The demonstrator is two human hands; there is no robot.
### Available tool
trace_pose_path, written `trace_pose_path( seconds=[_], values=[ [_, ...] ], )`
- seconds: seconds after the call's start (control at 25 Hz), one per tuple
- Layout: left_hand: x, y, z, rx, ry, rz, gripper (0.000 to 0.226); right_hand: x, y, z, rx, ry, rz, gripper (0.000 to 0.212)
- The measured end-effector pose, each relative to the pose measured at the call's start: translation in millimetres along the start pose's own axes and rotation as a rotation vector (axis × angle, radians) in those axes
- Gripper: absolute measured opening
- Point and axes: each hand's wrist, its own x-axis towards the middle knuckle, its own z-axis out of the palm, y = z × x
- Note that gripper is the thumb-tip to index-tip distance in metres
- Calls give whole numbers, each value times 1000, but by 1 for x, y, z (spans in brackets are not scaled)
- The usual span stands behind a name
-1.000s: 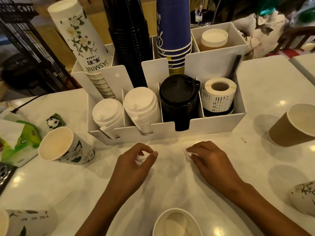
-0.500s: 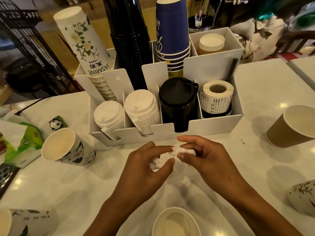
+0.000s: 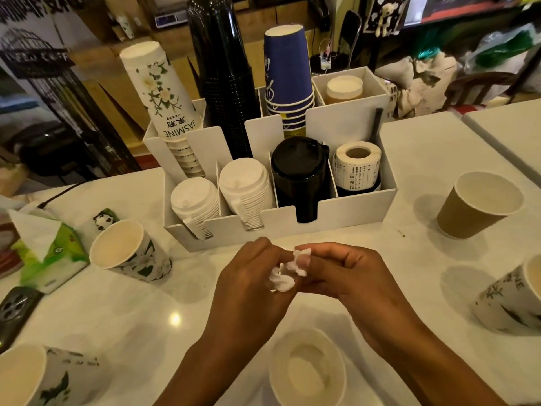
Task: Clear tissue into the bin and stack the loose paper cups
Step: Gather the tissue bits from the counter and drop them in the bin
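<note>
My left hand (image 3: 251, 284) and my right hand (image 3: 344, 273) meet above the white table, both pinching a crumpled white tissue (image 3: 288, 271) between their fingertips. Loose paper cups stand around them: a floral cup (image 3: 128, 253) at the left, another floral cup (image 3: 32, 376) at the bottom left, a white cup (image 3: 307, 370) just below my hands, a brown cup (image 3: 480, 203) at the right, and a floral cup (image 3: 512, 303) at the right edge. No bin is in view.
A white organiser (image 3: 292, 227) behind my hands holds lid stacks, a label roll (image 3: 355, 165) and tall cup stacks (image 3: 288, 80). A green tissue pack (image 3: 46, 253) and a dark device (image 3: 14, 312) lie at the left.
My hands were apart on the table, each on a bit of tissue. They have come together and lifted, and the tissue is now bunched between both.
</note>
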Motion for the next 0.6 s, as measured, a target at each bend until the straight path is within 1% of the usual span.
trace_pose_path(
  seconds=[0.04, 0.16, 0.24, 0.32, 0.44, 0.52, 0.6],
  values=[
    [-5, 1, -4, 1, -2, 16, 17, -6, -1, -1, 1, -23, 0, 17],
    [-21, 10, -16, -40, -7, 77, 17, -29, -7, -2, 41, -127, 35, 35],
    [-35, 17, -25, -134, -12, 129, 15, -49, -11, 1, 73, -199, 42, 35],
    [-54, 22, -35, -205, -30, 204, 16, -75, -12, 8, 64, -221, 21, 31],
    [-87, 27, -47, -226, -86, 274, 26, -120, -5, 21, -13, -152, 3, 24],
    [-108, 32, -54, -294, -146, 246, 32, -149, 2, 30, -34, -88, -8, 19],
    [-135, 37, -63, -380, -198, 190, 34, -179, 12, 40, -72, -21, -23, 20]
  ],
)
